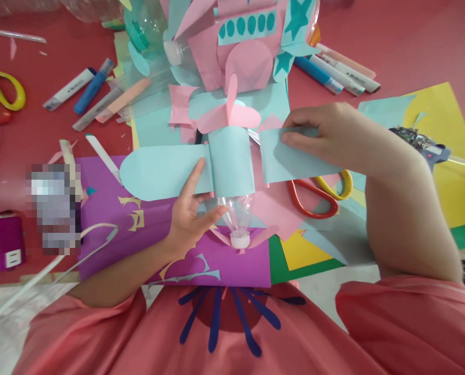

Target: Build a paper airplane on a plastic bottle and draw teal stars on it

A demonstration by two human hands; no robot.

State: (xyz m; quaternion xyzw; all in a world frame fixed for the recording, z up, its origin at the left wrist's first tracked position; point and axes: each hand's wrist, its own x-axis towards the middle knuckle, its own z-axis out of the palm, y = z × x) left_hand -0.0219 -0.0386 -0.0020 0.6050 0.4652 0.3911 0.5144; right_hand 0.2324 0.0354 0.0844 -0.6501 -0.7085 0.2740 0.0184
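A clear plastic bottle [238, 208] lies wrapped in a light blue paper band [232, 161], its white cap [240, 239] toward me. Pink paper propeller blades [229, 112] stand at its far end. A rounded light blue paper wing [162, 172] sticks out from its left side. My left hand [191, 211] grips this bottle plane at the wing joint, index finger over the wing, thumb at the bottle; its other fingers are partly hidden. In my right hand [314, 130], a second light blue paper wing [294, 159] is pinched at its far edge, slightly apart from the bottle's right side.
Scissors with red and yellow handles [314, 200] lie under the right wing. Purple paper [103, 208] and scraps cover the near table. Markers lie left [93, 86] and right [334, 73]. A pink paper model [243, 52] stands behind. A glue gun [423, 146] rests at right.
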